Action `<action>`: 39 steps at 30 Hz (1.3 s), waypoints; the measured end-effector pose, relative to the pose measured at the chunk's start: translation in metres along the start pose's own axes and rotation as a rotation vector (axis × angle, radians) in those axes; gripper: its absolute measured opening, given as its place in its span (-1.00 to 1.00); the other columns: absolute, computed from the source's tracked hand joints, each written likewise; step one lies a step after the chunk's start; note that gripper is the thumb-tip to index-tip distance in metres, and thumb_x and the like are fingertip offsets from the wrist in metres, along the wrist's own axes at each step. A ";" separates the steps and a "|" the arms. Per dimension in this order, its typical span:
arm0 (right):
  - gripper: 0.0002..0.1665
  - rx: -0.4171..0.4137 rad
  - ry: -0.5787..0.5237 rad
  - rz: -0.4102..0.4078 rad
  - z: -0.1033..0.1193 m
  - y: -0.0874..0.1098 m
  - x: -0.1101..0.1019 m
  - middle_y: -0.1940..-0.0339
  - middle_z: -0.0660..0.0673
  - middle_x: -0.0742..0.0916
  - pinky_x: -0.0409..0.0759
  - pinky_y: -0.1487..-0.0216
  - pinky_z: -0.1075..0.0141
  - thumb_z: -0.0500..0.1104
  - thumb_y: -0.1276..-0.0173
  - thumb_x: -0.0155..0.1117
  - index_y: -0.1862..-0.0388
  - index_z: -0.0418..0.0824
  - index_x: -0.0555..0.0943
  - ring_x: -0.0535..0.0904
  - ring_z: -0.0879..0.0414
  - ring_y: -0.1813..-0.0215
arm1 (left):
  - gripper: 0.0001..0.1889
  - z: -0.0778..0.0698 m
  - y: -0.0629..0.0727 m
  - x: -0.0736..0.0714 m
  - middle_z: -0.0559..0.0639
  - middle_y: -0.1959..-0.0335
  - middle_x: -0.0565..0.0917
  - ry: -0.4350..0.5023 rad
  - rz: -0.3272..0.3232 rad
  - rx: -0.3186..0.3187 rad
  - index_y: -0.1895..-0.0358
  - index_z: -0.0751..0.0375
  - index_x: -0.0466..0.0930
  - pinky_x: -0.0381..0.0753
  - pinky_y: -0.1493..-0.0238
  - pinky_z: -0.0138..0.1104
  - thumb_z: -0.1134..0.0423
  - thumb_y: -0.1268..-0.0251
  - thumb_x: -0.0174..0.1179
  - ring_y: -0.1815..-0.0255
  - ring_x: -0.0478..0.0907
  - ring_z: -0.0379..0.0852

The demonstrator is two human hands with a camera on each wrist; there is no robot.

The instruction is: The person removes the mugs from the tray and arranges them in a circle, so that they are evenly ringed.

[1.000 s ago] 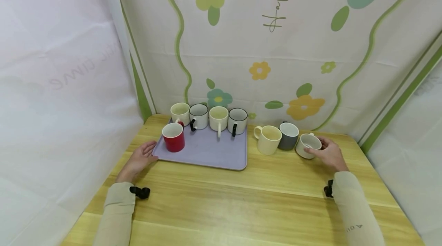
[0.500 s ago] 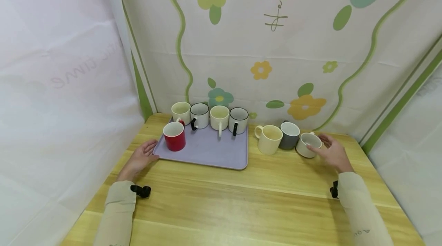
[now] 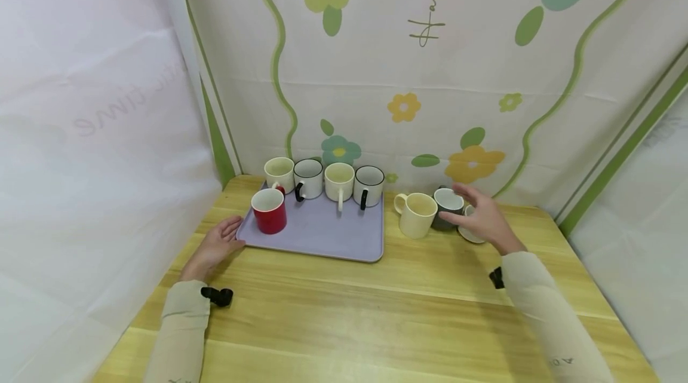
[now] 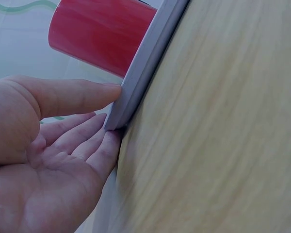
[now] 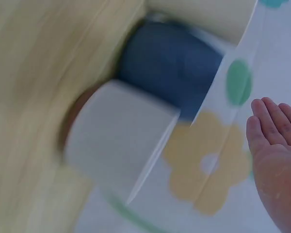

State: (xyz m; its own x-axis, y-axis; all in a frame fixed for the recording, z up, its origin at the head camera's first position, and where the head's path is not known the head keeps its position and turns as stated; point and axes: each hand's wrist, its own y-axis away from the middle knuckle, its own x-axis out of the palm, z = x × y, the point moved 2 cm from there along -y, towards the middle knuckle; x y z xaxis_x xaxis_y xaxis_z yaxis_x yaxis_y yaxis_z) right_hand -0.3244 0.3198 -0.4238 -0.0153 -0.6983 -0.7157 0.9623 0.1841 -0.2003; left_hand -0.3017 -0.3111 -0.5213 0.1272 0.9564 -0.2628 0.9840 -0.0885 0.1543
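My left hand (image 3: 217, 245) rests at the near left corner of a lilac tray (image 3: 322, 242), fingers nearly straight. In the left wrist view its thumb (image 4: 94, 94) touches the tray's rim and the fingertips meet the corner. A red mug (image 3: 270, 213) stands on the tray close by. My right hand (image 3: 486, 221) hovers with thumb and fingers spread, holding nothing. It partly covers a white mug (image 3: 470, 233) and reaches over the edge of a dark grey mug (image 3: 443, 221). In the right wrist view the white mug (image 5: 119, 133) stands beside the grey one, apart from the fingers.
Along the tray's back stand two cream mugs (image 3: 340, 183) and two white mugs with black rims (image 3: 369, 186). A pale yellow mug (image 3: 417, 215) stands on the wooden table (image 3: 344, 311), between tray and grey mug. A flowered cloth (image 3: 349, 72) hangs behind.
My right hand has let go of the white mug, then moved left and up toward the grey mug. My left hand stays at the tray corner.
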 end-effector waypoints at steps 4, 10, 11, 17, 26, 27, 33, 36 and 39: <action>0.10 -0.095 -0.039 0.059 0.040 -0.019 0.035 -0.57 -0.30 0.53 0.36 -0.63 -0.30 0.13 -0.24 0.64 -0.63 -0.21 0.34 0.38 -0.35 -0.61 | -0.18 0.001 -0.001 0.000 0.42 -0.73 -0.02 -0.005 -0.001 0.001 -0.70 0.44 -0.14 0.07 -0.74 0.11 0.54 -0.53 0.11 -0.76 -0.06 0.35; 0.09 -0.256 -0.069 0.125 0.106 -0.049 0.098 -0.52 -0.24 0.60 0.42 -0.64 -0.14 0.07 -0.15 0.70 -0.58 -0.24 0.41 0.49 -0.22 -0.56 | -0.17 0.003 -0.002 0.000 0.42 -0.73 -0.02 0.012 -0.004 0.004 -0.70 0.44 -0.14 0.08 -0.74 0.11 0.56 -0.52 0.11 -0.76 -0.05 0.35; 0.09 -0.274 -0.081 0.139 0.117 -0.054 0.108 -0.52 -0.25 0.60 0.43 -0.64 -0.12 0.06 -0.15 0.70 -0.57 -0.26 0.42 0.49 -0.21 -0.56 | -0.17 0.003 -0.002 0.000 0.43 -0.73 -0.02 0.014 -0.001 0.009 -0.70 0.45 -0.15 0.07 -0.74 0.12 0.57 -0.52 0.11 -0.76 -0.05 0.36; 0.10 -0.308 -0.129 0.228 0.174 -0.073 0.173 -0.54 -0.22 0.58 0.46 -0.64 -0.03 0.13 -0.15 0.69 -0.57 -0.25 0.43 0.50 -0.15 -0.56 | -0.16 0.002 -0.001 -0.001 0.46 -0.72 -0.01 0.016 0.012 0.026 -0.70 0.47 -0.16 0.08 -0.73 0.13 0.57 -0.51 0.12 -0.75 -0.05 0.39; 0.11 -0.248 -0.139 0.220 0.220 -0.094 0.257 -0.54 -0.16 0.59 0.55 -0.57 0.00 0.24 -0.18 0.64 -0.59 -0.18 0.42 0.52 -0.07 -0.54 | -0.18 0.002 0.000 -0.003 0.42 -0.73 -0.01 0.001 0.006 0.016 -0.70 0.43 -0.15 0.08 -0.73 0.12 0.54 -0.54 0.10 -0.75 -0.04 0.36; 0.10 -0.220 -0.151 0.207 0.222 -0.096 0.264 -0.53 -0.14 0.60 0.57 -0.56 0.01 0.23 -0.16 0.65 -0.58 -0.17 0.44 0.52 -0.06 -0.54 | -0.18 0.001 -0.001 -0.002 0.42 -0.73 -0.01 0.000 0.007 0.017 -0.70 0.43 -0.14 0.08 -0.73 0.12 0.53 -0.54 0.10 -0.75 -0.04 0.36; 0.00 -0.125 -0.219 0.164 0.232 -0.098 0.298 -0.41 -0.07 0.69 0.68 -0.42 0.10 0.17 -0.15 0.70 -0.50 -0.11 0.52 0.59 -0.03 -0.44 | -0.18 0.001 0.000 -0.002 0.42 -0.73 0.00 -0.008 0.010 0.010 -0.70 0.43 -0.13 0.09 -0.73 0.13 0.54 -0.53 0.11 -0.75 -0.03 0.36; -0.01 -0.118 -0.223 0.150 0.235 -0.099 0.306 -0.39 -0.07 0.70 0.68 -0.42 0.10 0.14 -0.15 0.71 -0.50 -0.13 0.51 0.60 -0.05 -0.44 | -0.18 0.000 0.001 -0.002 0.42 -0.73 0.01 -0.011 0.005 0.004 -0.70 0.43 -0.12 0.10 -0.72 0.12 0.55 -0.53 0.11 -0.75 -0.04 0.36; 0.01 -0.097 -0.234 0.146 0.239 -0.099 0.310 -0.39 -0.09 0.70 0.67 -0.44 0.09 0.11 -0.14 0.72 -0.51 -0.15 0.50 0.60 -0.09 -0.46 | -0.18 -0.001 0.001 -0.001 0.42 -0.73 0.00 -0.011 0.008 0.005 -0.70 0.43 -0.13 0.11 -0.72 0.12 0.55 -0.53 0.10 -0.75 -0.04 0.37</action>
State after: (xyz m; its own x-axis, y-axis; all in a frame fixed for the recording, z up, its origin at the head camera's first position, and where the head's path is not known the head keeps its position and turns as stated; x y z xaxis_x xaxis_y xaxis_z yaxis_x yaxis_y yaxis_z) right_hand -0.3600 -0.0803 -0.4665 0.1952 -0.7981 -0.5700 0.9190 0.3518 -0.1779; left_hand -0.3007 -0.3124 -0.5203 0.1363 0.9525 -0.2723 0.9836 -0.0973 0.1521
